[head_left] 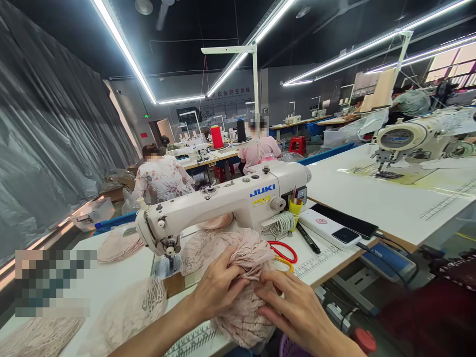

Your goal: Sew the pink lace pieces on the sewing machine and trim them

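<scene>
A bunched piece of pale pink lace fabric [241,317] lies between my two hands at the front edge of the sewing table. My left hand [219,282] is closed on its gathered upper folds, thumb pressing on the cloth. From the other side my right hand [293,305] pinches the same folds, fingers curled. Just beyond stands a white sewing machine [223,198]; its needle and presser foot [171,260] are left of my hands, apart from them. More of the cloth spreads back under the machine arm.
Pale lace pieces [122,243] lie in piles to the left. Right of the machine are scissors with red and orange handles [284,253], a black marker [308,238], a white power bank [329,228] and a yellow cup [295,213]. Another machine [405,139] stands far right. People sit ahead.
</scene>
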Action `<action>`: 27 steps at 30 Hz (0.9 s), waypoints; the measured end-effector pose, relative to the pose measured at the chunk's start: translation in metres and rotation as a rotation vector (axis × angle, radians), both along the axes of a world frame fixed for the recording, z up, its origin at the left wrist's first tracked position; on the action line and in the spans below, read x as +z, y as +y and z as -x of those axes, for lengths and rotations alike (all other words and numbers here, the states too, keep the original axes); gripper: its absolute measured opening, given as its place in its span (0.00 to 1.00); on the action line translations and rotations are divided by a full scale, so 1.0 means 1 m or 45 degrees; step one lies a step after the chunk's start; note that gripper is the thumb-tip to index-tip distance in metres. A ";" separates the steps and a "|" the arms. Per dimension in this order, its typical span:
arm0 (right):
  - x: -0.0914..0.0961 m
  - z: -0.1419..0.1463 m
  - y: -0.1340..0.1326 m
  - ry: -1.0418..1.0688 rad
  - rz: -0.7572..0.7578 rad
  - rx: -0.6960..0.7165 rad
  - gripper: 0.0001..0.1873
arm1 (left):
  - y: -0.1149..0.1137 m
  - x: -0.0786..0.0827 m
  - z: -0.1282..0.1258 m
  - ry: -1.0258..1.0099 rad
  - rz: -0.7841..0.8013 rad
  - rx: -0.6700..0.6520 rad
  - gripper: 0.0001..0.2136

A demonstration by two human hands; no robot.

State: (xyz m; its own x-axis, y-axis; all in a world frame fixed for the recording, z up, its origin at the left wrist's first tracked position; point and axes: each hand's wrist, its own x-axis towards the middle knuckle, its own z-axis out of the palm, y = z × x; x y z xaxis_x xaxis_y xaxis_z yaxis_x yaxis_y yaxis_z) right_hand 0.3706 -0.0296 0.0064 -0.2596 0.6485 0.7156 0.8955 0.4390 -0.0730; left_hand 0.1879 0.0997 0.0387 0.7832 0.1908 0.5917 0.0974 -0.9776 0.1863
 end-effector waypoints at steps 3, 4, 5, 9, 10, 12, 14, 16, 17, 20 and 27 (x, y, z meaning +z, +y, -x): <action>0.002 0.003 0.002 -0.001 -0.024 0.017 0.08 | 0.000 0.000 0.000 0.004 0.006 0.005 0.05; 0.004 0.004 0.003 -0.001 -0.034 0.030 0.09 | 0.000 0.000 0.000 0.007 0.012 0.009 0.05; 0.005 0.005 0.004 0.003 -0.046 0.042 0.09 | 0.000 0.000 0.000 0.013 0.021 0.013 0.05; 0.009 0.008 0.005 0.048 -0.044 0.045 0.10 | 0.000 0.001 0.001 0.024 0.023 0.008 0.05; 0.010 0.009 0.006 0.056 -0.043 0.034 0.11 | 0.000 0.001 0.001 0.023 0.018 0.003 0.05; 0.010 0.010 0.007 0.060 -0.048 0.011 0.11 | 0.000 0.000 0.001 0.014 0.007 -0.007 0.06; 0.010 0.011 0.008 0.060 -0.062 -0.007 0.12 | 0.000 0.000 0.001 0.011 0.007 -0.012 0.06; 0.011 0.012 0.009 0.064 -0.072 -0.019 0.12 | -0.001 0.000 0.001 0.015 0.012 -0.012 0.07; 0.012 0.013 0.010 0.068 -0.076 -0.026 0.12 | -0.001 0.001 0.002 0.019 0.015 -0.011 0.08; 0.014 0.015 0.013 0.080 -0.084 -0.042 0.13 | -0.003 0.005 0.003 0.041 0.007 -0.034 0.10; 0.017 0.017 0.021 0.148 -0.119 -0.058 0.12 | 0.000 -0.004 0.002 0.014 -0.103 0.049 0.08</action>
State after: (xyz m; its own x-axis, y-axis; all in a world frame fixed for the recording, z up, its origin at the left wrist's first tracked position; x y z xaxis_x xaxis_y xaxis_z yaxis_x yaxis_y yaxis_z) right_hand 0.3533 -0.0086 0.0231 -0.1433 0.5866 0.7971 0.9025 0.4079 -0.1380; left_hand 0.1857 0.0993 0.0342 0.7830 0.1730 0.5975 0.1367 -0.9849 0.1059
